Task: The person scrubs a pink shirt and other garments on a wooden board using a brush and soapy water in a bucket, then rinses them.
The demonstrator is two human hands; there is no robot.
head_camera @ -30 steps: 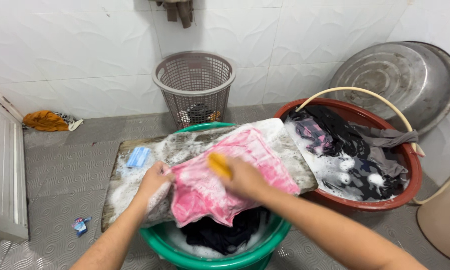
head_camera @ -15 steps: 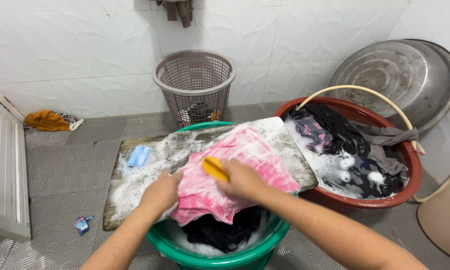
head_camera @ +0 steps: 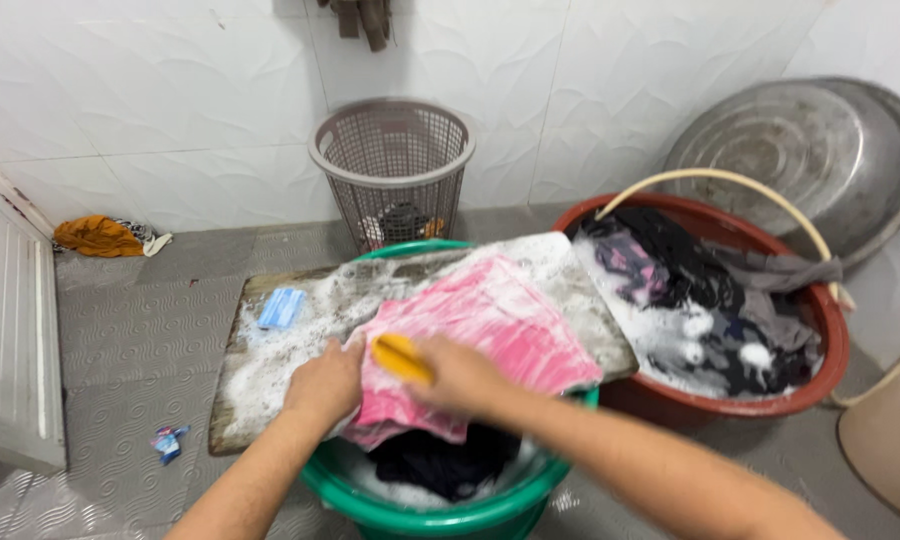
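The scene is evenly and brightly lit by soft, diffuse light, with no single source visible. Shadows are faint, falling softly under the green basin point(head_camera: 440, 515) and the wooden board point(head_camera: 270, 400). The metal basin point(head_camera: 800, 150) shows a dull sheen, and the white wall tiles point(head_camera: 150, 100) carry mild glare. Motion blur smears the whole frame, most strongly over the pink garment point(head_camera: 490, 320) and both hands.

Behind my board: a grey plastic laundry basket point(head_camera: 394, 165) against the white tiled wall point(head_camera: 170, 90). To my right, a red basin point(head_camera: 820, 385) of soapy dark clothes point(head_camera: 690, 290), and a metal basin point(head_camera: 800, 150) leaning upright. Orange cloth point(head_camera: 95, 236) at far left.
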